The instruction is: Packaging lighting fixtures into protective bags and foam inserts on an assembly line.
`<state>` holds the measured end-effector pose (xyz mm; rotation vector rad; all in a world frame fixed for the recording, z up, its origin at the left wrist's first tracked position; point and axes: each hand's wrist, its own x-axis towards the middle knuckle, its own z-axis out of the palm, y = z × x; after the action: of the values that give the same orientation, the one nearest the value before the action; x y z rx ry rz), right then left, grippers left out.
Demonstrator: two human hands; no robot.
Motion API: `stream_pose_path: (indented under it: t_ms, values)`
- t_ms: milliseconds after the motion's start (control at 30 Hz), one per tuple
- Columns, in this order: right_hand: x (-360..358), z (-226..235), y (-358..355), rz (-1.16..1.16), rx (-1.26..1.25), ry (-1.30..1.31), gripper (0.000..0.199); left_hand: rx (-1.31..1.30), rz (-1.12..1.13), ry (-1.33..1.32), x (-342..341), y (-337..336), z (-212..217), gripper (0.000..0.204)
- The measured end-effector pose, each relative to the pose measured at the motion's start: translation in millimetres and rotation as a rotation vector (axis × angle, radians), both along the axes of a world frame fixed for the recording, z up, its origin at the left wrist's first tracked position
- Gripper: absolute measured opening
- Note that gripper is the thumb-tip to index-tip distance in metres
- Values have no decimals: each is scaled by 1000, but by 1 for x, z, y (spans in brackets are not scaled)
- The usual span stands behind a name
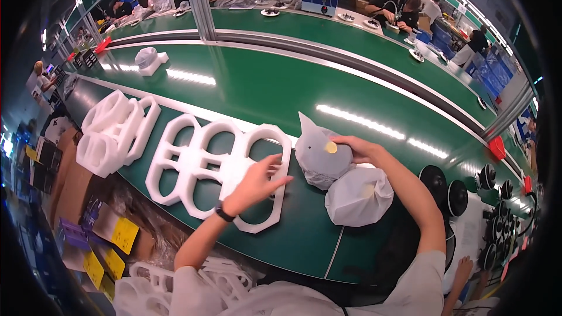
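Far wrapped bundle (314, 161): on the green table (304, 253), just left of the right hand (357, 149), the nearer hand. Right fingers touch it; their undersides are hidden, so I cannot tell if they pinch. Left hand (256, 184): fingers spread above the foam tray (234, 171). Wrap obscures the bundle's long axis.

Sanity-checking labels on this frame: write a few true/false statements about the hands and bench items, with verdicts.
The right hand touches a pointed, pale-grey wrapped bundle with a round yellow sticker. True.
The left wrist is bare. False: it wears a black wristband.
The left hand is over a white foam tray with oval openings. True.
The bundle lies left of that tray. False: it lies right.
Piled white foam pieces sit left of the tray. True.
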<state>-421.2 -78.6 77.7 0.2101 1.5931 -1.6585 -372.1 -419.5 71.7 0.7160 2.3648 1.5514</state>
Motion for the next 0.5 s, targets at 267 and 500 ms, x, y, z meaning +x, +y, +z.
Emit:
stream_pose_path:
  t_ms: [267, 500]
  values:
    - [-4, -34, -7, -169, -185, -18, 61, -142, -25, 290, 3, 51, -6, 98]
    - [-3, 1, -24, -61, 54, 18, 66, -469, 170, 649, 6, 23, -13, 93]
